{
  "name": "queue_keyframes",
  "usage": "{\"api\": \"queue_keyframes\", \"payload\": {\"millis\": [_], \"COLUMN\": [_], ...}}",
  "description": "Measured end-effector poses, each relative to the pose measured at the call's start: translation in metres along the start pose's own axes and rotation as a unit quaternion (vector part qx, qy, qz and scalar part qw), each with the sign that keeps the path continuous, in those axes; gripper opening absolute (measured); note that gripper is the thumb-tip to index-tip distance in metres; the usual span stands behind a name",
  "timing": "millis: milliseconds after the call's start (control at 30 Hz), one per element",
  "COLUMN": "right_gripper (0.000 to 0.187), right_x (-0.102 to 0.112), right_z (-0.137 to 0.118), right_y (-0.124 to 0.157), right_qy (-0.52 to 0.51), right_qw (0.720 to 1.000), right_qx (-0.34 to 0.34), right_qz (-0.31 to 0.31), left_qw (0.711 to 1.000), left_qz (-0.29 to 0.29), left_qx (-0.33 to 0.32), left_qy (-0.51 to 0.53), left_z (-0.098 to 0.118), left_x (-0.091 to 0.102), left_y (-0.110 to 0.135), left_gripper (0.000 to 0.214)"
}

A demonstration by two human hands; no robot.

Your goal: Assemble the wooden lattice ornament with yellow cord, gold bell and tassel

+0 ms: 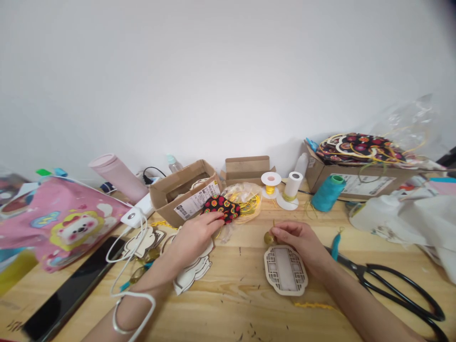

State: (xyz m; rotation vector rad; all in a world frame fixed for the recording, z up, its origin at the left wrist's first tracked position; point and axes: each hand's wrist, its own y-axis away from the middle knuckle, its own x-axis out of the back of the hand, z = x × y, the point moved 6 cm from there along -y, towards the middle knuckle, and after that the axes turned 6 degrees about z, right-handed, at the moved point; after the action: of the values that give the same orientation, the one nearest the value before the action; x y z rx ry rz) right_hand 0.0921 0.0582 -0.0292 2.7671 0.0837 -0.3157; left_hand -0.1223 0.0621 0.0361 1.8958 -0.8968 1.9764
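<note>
While the right hand (295,237) pinches a gold bell (269,239) by the wooden frame (270,271), the left hand (195,233) touches patterned fabric (213,204), can't tell if gripping; looks like pickup, so lifting needs a pinch.

Toward seven o'clock the left hand (199,232) covers part of the pile of pale cutouts (192,275) and the lower edge of the patterned fabric piece (215,203). At five, fingers of the right hand (295,235) partly hide the gold bell (269,239). At four, the scissors (359,270) lose a handle to the frame's edge; at nine, the pink bag (24,216) is cut. Small print on the box label (195,201) at eight is unreadable.
</note>
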Motion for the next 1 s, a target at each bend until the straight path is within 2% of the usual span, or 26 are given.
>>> {"api": "queue_keyframes", "payload": {"millis": [100, 200, 300, 367, 433, 633, 767, 833, 900, 967, 1000], "right_gripper": [0.027, 0.028, 0.029, 0.03, 0.031, 0.028, 0.027, 0.027, 0.027, 0.028, 0.029], "right_x": [0.0, 0.001, 0.001, 0.001, 0.001, 0.001, 0.0, 0.0, 0.0, -0.001, -0.002], "right_z": [0.001, 0.002, 0.002, 0.001, 0.0, 0.001, 0.001, 0.0, -0.001, -0.002, -0.003], "right_y": [0.0, 0.0, 0.0, 0.0, -0.001, -0.002, 0.0, 0.0, 0.001, 0.001, 0.001], "right_qy": [-0.001, 0.0, 0.002, 0.002, 0.004, 0.006, -0.002, 0.001, 0.005, 0.009, 0.012], "right_qw": [1.0, 1.0, 1.0, 1.0, 1.0, 1.0, 1.0, 1.0, 1.0, 1.0, 1.0], "right_qx": [-0.001, -0.002, -0.005, -0.006, -0.002, 0.007, 0.001, 0.003, 0.006, 0.008, 0.009], "right_qz": [-0.004, -0.005, 0.006, 0.014, 0.018, 0.011, 0.006, 0.005, 0.004, 0.001, -0.001], "left_qw": [0.999, 0.999, 0.996, 0.994, 0.993, 0.992, 0.982, 0.967, 0.941, 0.898, 0.866], "left_qz": [-0.039, -0.023, 0.01, 0.005, -0.015, -0.051, -0.034, -0.029, -0.022, 0.021, 0.061], "left_qx": [-0.014, 0.023, 0.09, 0.109, 0.111, 0.11, 0.153, 0.2, 0.258, 0.322, 0.351], "left_qy": [0.003, 0.029, 0.028, 0.022, 0.024, 0.046, 0.108, 0.156, 0.217, 0.299, 0.35], "left_z": [0.004, -0.005, -0.016, -0.017, -0.014, -0.009, -0.016, -0.025, -0.037, -0.05, -0.055], "left_x": [-0.001, 0.001, 0.002, 0.0, -0.004, -0.008, -0.005, -0.006, -0.01, -0.012, -0.011], "left_y": [0.008, 0.007, -0.003, -0.01, -0.014, -0.013, -0.015, -0.017, -0.017, -0.014, -0.013], "left_gripper": [0.028, 0.024, 0.036, 0.052, 0.057, 0.052, 0.026, 0.023, 0.03, 0.034, 0.034]}}
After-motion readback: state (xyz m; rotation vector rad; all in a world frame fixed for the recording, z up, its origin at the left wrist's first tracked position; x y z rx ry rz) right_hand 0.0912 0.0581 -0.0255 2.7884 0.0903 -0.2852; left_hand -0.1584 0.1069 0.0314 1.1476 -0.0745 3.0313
